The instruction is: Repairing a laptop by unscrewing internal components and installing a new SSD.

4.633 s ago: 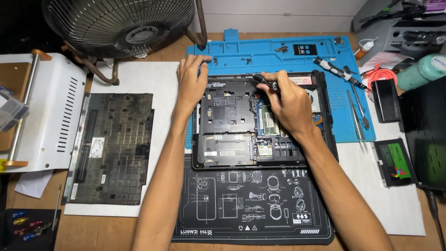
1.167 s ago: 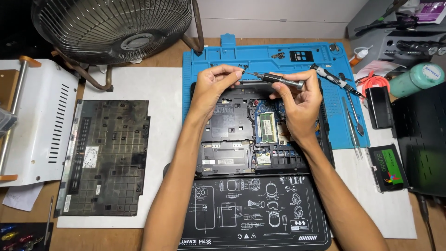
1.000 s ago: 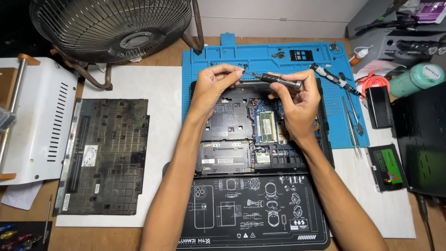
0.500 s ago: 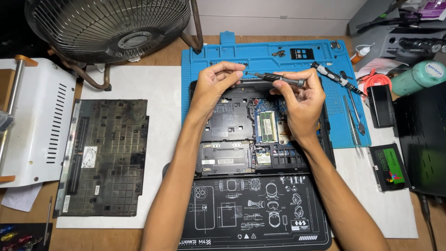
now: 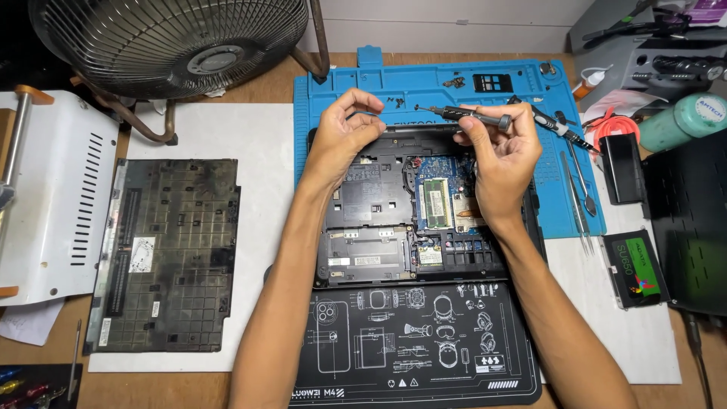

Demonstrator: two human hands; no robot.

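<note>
The right hand [image 5: 503, 148] is closed around a slim precision screwdriver [image 5: 466, 115], held level above the rear edge of the opened laptop [image 5: 394, 204], its tip pointing left toward the left hand [image 5: 344, 136]. That left hand is pinched shut, thumb against fingertips, just beside the tip; whatever it grips is too small to make out, perhaps a screw or a bit. By the look of it, the step in hand is a handling of the driver's tip between screws, not a turning in the chassis, since both hands hover clear of the board. A next move would call for bringing the tip down straight onto a small fastener without slipping onto the exposed memory module [image 5: 436, 203] or the drive bay [image 5: 366, 256] beneath the wrists. The laptop lies bottom-up on a blue repair mat [image 5: 424, 79], its front edge touching a black printed mat [image 5: 413, 341]. Its removed bottom cover [image 5: 170, 254] lies well apart to the left on white paper. Tweezers [image 5: 579, 197] and a second screwdriver [image 5: 556, 127] lie just right of the right hand, a solid-state drive [image 5: 634, 269] farther out, and a fan [image 5: 178, 42] stands at the back of the desk [image 5: 250, 91]; nothing blocks the way down.
</note>
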